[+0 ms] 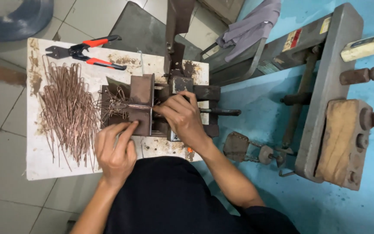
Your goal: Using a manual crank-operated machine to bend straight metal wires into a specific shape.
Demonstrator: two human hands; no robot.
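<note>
A rusty metal bending jig (146, 93) stands on a worn white board (44, 167). My right hand (182, 118) rests on the jig's middle, fingers pinching at its slot. Against the jig's near left edge, my left hand (115, 151) has its fingers curled around a thin copper-coloured wire piece. A heap of bent copper-coloured wire pieces (68, 110) lies left of the jig, and a smaller tangle (113, 104) sits on the jig's left side.
Red-handled cutters (85, 52) lie at the board's far left corner. A steel rod (221, 112) sticks out right of the jig. A grey metal frame with a wooden block (340, 138) stands on the blue floor at right, with a grey cloth (249, 26) behind.
</note>
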